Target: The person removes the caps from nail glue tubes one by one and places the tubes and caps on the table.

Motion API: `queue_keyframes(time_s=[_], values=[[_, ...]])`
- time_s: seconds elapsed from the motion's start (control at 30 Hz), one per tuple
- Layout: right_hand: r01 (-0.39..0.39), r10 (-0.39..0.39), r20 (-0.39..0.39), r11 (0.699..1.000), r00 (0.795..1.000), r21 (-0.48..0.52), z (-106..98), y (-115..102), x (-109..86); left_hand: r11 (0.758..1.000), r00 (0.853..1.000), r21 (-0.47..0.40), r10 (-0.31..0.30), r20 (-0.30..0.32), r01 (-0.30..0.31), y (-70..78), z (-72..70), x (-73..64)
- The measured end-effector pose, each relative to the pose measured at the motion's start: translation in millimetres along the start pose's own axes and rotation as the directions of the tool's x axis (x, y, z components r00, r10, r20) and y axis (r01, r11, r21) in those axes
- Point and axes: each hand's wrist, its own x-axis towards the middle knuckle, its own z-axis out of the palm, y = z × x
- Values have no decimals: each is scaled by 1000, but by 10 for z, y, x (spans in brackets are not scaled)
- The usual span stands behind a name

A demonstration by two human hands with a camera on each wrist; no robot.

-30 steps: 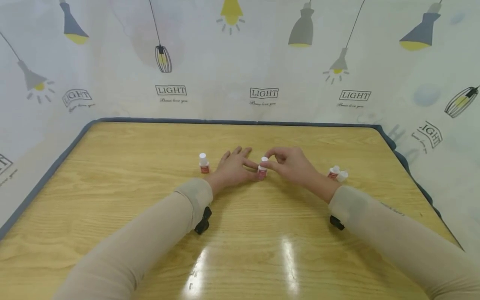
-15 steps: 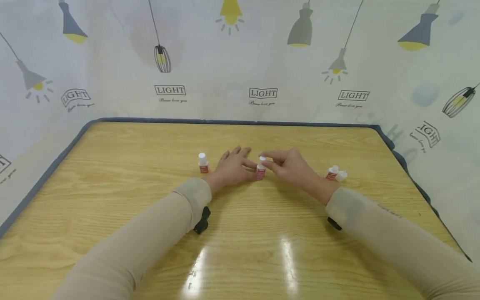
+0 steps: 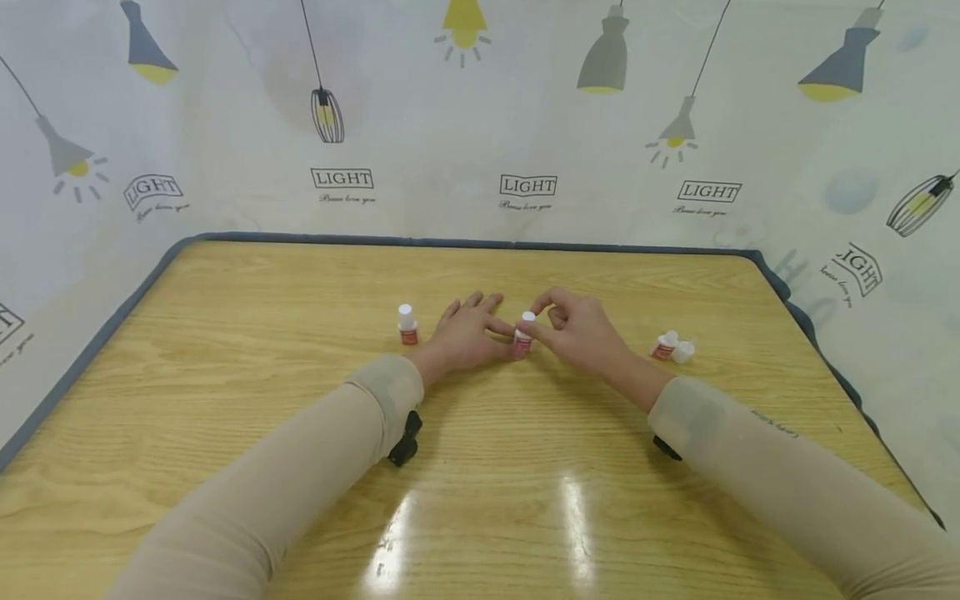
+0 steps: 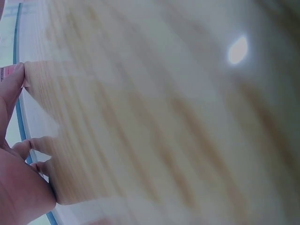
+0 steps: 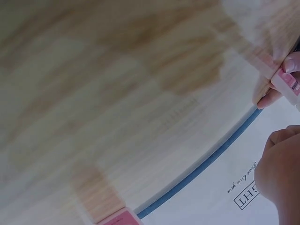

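Observation:
Near the middle of the table, a small white bottle [image 3: 522, 344] with a red-pink label stands upright in the head view. My left hand [image 3: 468, 337] lies low at the table and pinches the bottle's lower part between thumb and index finger, its other fingers spread. From the right, my right hand [image 3: 581, 332] has thumb and index finger at the white cap [image 3: 528, 317] on top, pinching it. In the right wrist view the bottle's pink label [image 5: 291, 82] shows beside the left fingertips. The left wrist view has only a sliver of label [image 4: 6, 71] beyond the thumb.
A similar capped bottle [image 3: 407, 327] stands left of my left hand. Right of my right wrist is another bottle [image 3: 664, 346], with a loose white cap [image 3: 683, 352] beside it. The wooden table [image 3: 480, 467] has a dark blue edge [image 3: 465, 243] against a lamp-patterned wall.
My right thumb and fingers have shifted round the cap, the index finger now more bent than half a second ago. My left hand and the bottle have stayed in place.

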Motion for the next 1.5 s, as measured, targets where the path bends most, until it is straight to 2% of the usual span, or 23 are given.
queue_keyframes(time_s=[0.4,0.77,1.2,1.5], values=[[32,-35,28,995,999,90,-8,20,18,1000,1000,-5,-2,2,2,5,-10,-10],[-33,32,16,998,999,60,-7,17,4,1000,1000,-20,-1,11,1,2,-20,-11],[14,-18,38,992,999,123,-6,32,12,1000,1000,-6,2,0,-2,9,-8,-18],[-32,31,20,996,999,78,-29,-2,-3,1000,1000,-6,1,0,-1,9,-9,-20]])
